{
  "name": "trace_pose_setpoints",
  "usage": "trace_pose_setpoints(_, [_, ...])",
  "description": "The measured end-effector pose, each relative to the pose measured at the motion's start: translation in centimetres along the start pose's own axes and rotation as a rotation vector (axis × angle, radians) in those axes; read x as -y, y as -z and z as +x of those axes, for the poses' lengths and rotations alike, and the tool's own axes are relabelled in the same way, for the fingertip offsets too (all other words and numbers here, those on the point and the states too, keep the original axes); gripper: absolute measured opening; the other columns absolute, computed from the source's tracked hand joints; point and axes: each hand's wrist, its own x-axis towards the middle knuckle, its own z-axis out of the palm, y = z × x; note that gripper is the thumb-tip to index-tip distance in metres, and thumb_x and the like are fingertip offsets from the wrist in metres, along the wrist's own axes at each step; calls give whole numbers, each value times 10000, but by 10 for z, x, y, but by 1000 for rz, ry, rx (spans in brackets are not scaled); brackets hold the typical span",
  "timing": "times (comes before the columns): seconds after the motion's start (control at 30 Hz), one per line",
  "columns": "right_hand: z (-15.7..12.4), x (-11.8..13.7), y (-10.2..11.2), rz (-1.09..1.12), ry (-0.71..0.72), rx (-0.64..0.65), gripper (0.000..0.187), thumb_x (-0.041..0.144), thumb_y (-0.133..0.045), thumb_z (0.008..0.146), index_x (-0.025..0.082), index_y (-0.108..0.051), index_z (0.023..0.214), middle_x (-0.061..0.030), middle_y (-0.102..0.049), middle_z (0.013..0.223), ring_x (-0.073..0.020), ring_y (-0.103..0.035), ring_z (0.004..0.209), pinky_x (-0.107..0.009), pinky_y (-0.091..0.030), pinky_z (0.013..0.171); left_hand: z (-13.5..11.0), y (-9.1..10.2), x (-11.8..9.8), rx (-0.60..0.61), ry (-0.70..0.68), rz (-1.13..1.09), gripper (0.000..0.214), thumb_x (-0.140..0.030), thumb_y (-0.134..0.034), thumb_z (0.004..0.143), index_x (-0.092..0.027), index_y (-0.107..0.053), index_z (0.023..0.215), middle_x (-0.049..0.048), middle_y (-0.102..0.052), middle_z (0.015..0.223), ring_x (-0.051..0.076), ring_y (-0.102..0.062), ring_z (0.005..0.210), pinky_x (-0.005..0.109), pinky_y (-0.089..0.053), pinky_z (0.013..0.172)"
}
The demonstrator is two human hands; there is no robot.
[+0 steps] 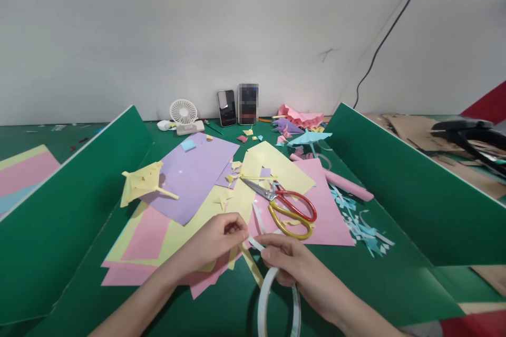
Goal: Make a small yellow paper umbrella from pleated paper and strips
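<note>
Left hand [225,237]: narrow grip, thumb and fingertips pinching one end of a white strip [256,243]. Right hand [290,260] closed too, finger and thumb at the strip's other end, tape roll [262,305] hanging below its curled fingers. Step in hand, by judgement: handling a short length of tape between both hands. Next move seems to call for a firm pinch and a light, even pull — thin tape may curl or stick to skin.

The strip lies just above the counter [340,289], its long axis slanting from left fingertips down toward the right hand. Roll on edge, ring taller than wide, bottom cut off by the frame.

Beyond the hands, scissors [272,195] on paper — blades far-left, handles near-right. Farther left, a yellow paper umbrella [140,185], stick pointing right.
</note>
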Motion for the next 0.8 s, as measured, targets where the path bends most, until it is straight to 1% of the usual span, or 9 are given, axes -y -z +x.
trace_pose_setpoints(0.07, [-1, -3, 1, 20, -44, 36, 360, 334, -681, 645, 158, -535, 924, 93, -371, 538, -29, -228, 418, -214, -122, 430, 0, 0, 0, -1, 8, 17, 133, -253, -447, 770, -186, -477, 659, -51, -441, 613, 112, -427, 578, 224, -331, 554])
trace_pose_setpoints(0.13, [-2, -9, 4, 32, -97, 123, 272, 311, -681, 651, 160, -528, 818, 101, -375, 503, -19, -215, 384, -208, -110, 409, 0, 1, -1, -3, 23, 47, 141, -259, -442, 766, -189, -457, 644, -52, -429, 606, 113, -417, 574, 225, -326, 548])
trace_pose_setpoints(0.2, [-2, -15, 6, 40, -134, 216, 198, 294, -644, 683, 155, -504, 676, 111, -343, 430, -14, -182, 347, -204, -101, 385, 0, 1, -1, -1, 50, 95, 149, -270, -438, 759, -190, -447, 634, -48, -434, 604, 117, -420, 580, 228, -330, 549])
trace_pose_setpoints(0.27, [-3, -21, 8, 51, -184, 260, 218, 296, -594, 708, 156, -476, 589, 106, -348, 383, -12, -176, 317, -199, -104, 363, 1, 1, 0, -3, 72, 138, 153, -281, -430, 756, -191, -444, 633, -43, -446, 608, 122, -429, 590, 230, -339, 553])
trace_pose_setpoints(0.37, [-6, -26, 8, 112, -307, 294, 246, 314, -556, 697, 155, -468, 532, 92, -370, 369, -8, -188, 291, -187, -99, 336, 1, 2, 3, -17, 80, 174, 148, -289, -422, 749, -193, -457, 643, -35, -468, 620, 129, -439, 596, 234, -346, 548])
trace_pose_setpoints(0.47, [-10, -31, 9, 218, -381, 365, 324, 366, -541, 688, 157, -449, 458, 109, -265, 316, -10, -158, 275, -177, -74, 318, 2, 3, 7, -14, 85, 200, 157, -300, -422, 744, -191, -483, 647, -21, -499, 632, 140, -458, 605, 241, -352, 548])
trace_pose_setpoints(0.53, [-11, -37, 13, 259, -381, 364, 384, 433, -544, 693, 149, -469, 446, 112, -231, 309, -11, -139, 279, -174, -58, 309, 2, 3, 8, -15, 89, 217, 167, -306, -417, 747, -192, -480, 643, -13, -514, 643, 147, -469, 616, 246, -355, 556])
trace_pose_setpoints(0.67, [-10, -53, 22, 205, -366, 327, 449, 524, -568, 695, 116, -547, 508, 102, -264, 338, -8, -139, 297, -164, -59, 309, 2, 4, 12, -20, 97, 245, 169, -305, -410, 755, -196, -483, 648, -6, -534, 665, 156, -483, 631, 251, -353, 561])
trace_pose_setpoints(0.8, [-13, -59, 25, 158, -340, 316, 465, 526, -606, 676, 104, -554, 488, 58, -355, 374, -18, -290, 339, -149, -159, 347, 4, 6, 18, -35, 102, 261, 180, -310, -398, 760, -195, -487, 653, 0, -540, 671, 159, -483, 625, 256, -346, 552])
